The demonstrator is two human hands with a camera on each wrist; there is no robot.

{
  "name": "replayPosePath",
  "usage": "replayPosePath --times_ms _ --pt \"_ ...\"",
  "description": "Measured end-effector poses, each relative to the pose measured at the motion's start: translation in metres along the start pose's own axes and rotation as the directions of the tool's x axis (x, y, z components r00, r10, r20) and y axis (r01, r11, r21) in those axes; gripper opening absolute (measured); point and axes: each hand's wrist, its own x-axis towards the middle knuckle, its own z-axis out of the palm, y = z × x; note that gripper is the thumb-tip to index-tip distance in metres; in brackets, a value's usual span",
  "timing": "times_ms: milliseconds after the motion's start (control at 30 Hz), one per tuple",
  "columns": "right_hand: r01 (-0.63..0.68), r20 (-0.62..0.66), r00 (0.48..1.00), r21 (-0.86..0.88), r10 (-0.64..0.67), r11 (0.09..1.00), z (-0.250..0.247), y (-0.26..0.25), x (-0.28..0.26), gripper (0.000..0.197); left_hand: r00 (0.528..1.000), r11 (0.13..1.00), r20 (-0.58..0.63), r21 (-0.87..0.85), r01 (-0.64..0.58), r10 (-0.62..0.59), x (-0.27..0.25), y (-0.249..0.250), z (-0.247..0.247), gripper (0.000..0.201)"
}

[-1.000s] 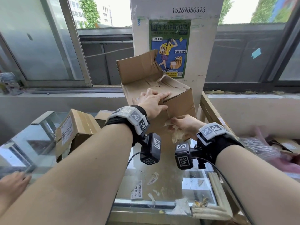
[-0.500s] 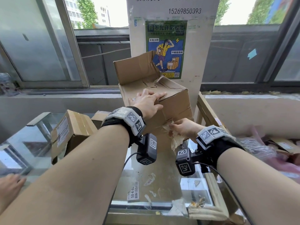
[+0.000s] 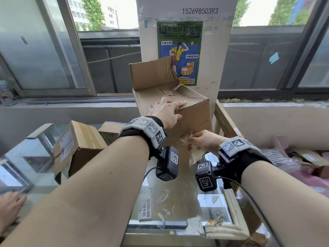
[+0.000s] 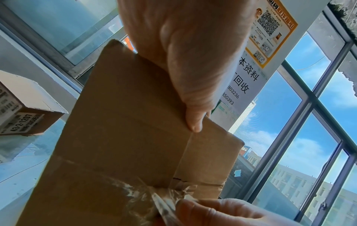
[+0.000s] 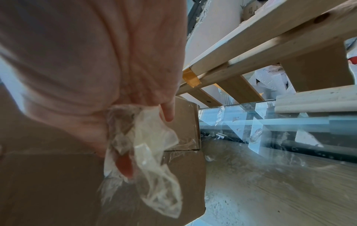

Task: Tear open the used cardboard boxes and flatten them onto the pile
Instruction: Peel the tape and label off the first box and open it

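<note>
A worn brown cardboard box [image 3: 194, 118] stands on the glass table with its back flap raised. My left hand [image 3: 165, 111] lies across its top near edge, fingers stretched flat on the top and the thumb [image 4: 193, 119] pressed on the front face. My right hand [image 3: 201, 141] is at the box's lower near corner and pinches a crumpled strip of clear tape [image 3: 195, 154]. In the right wrist view the tape [image 5: 150, 145] hangs from my fingers, one end still stuck along the box seam [image 5: 185, 148].
A smaller taped box [image 3: 78, 145] and another one [image 3: 110, 131] sit to the left on the glass table [image 3: 178, 202]. A wooden frame [image 3: 224, 122] stands right of the box, with pink plastic and cardboard scraps [image 3: 302, 157] beyond. Another person's hand [image 3: 8, 205] rests at lower left.
My right hand has pulled the tape strip a little further down and off the box. The left hand has stayed on the box top.
</note>
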Motion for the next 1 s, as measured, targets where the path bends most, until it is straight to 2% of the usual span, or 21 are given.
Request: replayPosePath --times_ms 500,667,733,800,867,900,933,1000 --pt "-0.012 0.066 0.998 -0.087 0.017 0.996 -0.006 -0.003 -0.004 0.039 0.999 1.0 -0.044 -0.007 0.0 0.0 0.006 -0.003 0.006 0.048" --pt "-0.005 0.029 1.0 -0.159 0.01 0.987 -0.007 -0.001 -0.004 0.041 0.999 1.0 -0.052 0.01 -0.014 0.014 0.009 0.0 0.009 0.047" --pt "-0.005 -0.046 0.999 -0.203 -0.004 0.979 -0.006 -0.002 -0.004 0.039 0.998 0.999 -0.044 0.018 -0.039 0.039 0.01 0.001 0.009 0.048" --pt "-0.008 -0.231 0.971 -0.29 -0.062 0.957 -0.006 -0.002 -0.002 0.028 0.997 0.998 -0.035 0.025 -0.065 0.065 0.01 0.002 0.009 0.049" --pt "-0.024 -0.387 0.913 -0.371 -0.131 0.928 -0.006 -0.002 -0.004 0.038 0.995 0.996 -0.048 0.032 -0.082 0.083 0.01 0.006 0.01 0.049" --pt "0.007 -0.402 0.894 -0.43 -0.198 0.903 -0.005 0.0 -0.003 0.043 0.993 0.996 -0.072 0.028 -0.086 0.088 0.009 0.007 0.01 0.05" --pt "0.067 -0.385 0.874 -0.509 -0.297 0.858 -0.004 0.002 -0.004 0.038 0.99 0.996 -0.108 0.014 -0.085 0.086 0.009 0.008 0.011 0.052" --pt "0.206 -0.292 0.826 -0.64 -0.482 0.741 0.002 0.008 -0.003 0.015 0.976 0.996 -0.205 -0.014 -0.083 0.079 0.007 0.006 0.012 0.056"
